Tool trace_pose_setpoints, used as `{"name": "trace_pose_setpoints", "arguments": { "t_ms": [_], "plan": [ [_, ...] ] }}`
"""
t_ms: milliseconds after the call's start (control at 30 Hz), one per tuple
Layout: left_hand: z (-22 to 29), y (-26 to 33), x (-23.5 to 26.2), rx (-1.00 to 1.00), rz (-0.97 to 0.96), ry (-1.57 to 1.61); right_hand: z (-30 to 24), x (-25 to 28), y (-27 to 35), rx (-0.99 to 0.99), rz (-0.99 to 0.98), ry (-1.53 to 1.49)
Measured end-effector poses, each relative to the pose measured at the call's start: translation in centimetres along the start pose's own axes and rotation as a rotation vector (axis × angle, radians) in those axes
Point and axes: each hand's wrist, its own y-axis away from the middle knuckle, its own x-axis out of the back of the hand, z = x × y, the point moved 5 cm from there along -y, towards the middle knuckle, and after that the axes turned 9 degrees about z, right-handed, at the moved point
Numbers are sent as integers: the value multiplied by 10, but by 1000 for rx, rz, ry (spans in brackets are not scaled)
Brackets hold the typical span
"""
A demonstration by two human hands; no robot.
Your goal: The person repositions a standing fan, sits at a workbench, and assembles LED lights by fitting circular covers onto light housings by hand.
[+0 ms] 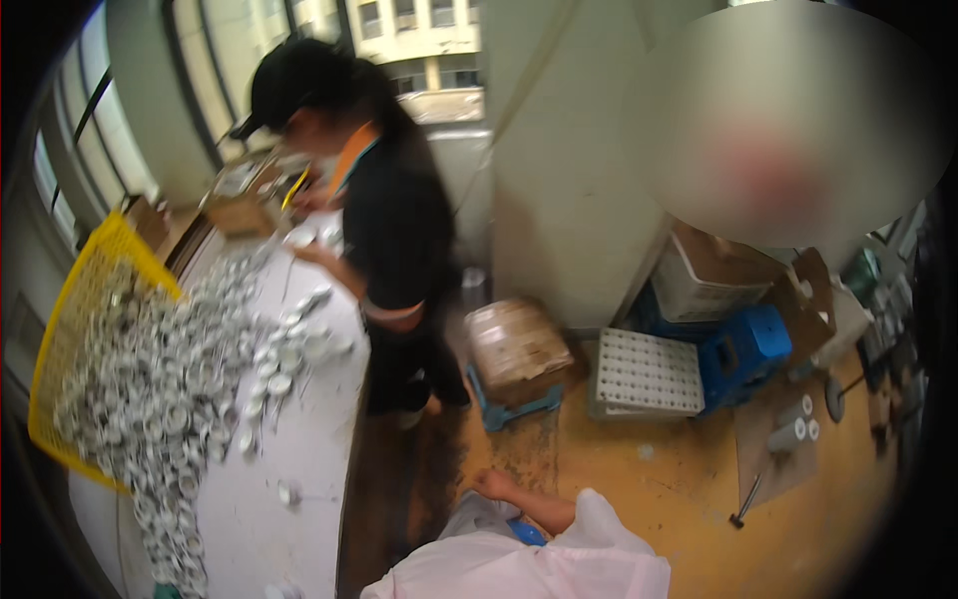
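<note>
My right hand (491, 485) shows low in the middle, in front of my light pink shirt (539, 567) and beside my grey trousers (477, 517). No held object can be made out in it, and its fingers are too small and blurred to read. A blue object (527, 532) shows beneath my right forearm. My left hand is out of sight. To my left, a white table (309, 439) bears a big heap of small white-and-grey round parts (170, 369) with thin stems. One such part (288, 493) lies apart near the table's edge.
Across the table a co-worker (399, 200) holds a thin yellow tool (296, 188) and a white part. A yellow basket (60, 329) lies tipped behind the heap. On the floor are a carton (517, 344), a white tray with holes (649, 371), a blue stool (748, 344) and a hammer (743, 507).
</note>
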Motion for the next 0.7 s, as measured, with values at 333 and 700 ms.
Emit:
{"name": "trace_pose_setpoints", "arguments": {
  "t_ms": [333,700],
  "plan": [
    [272,-18,-204,-296,-477,-81,311,79,195,-1073,740,-502],
    [514,173,-365,-575,-1334,-398,325,115,492,-1587,1250,-490]
  ]
}}
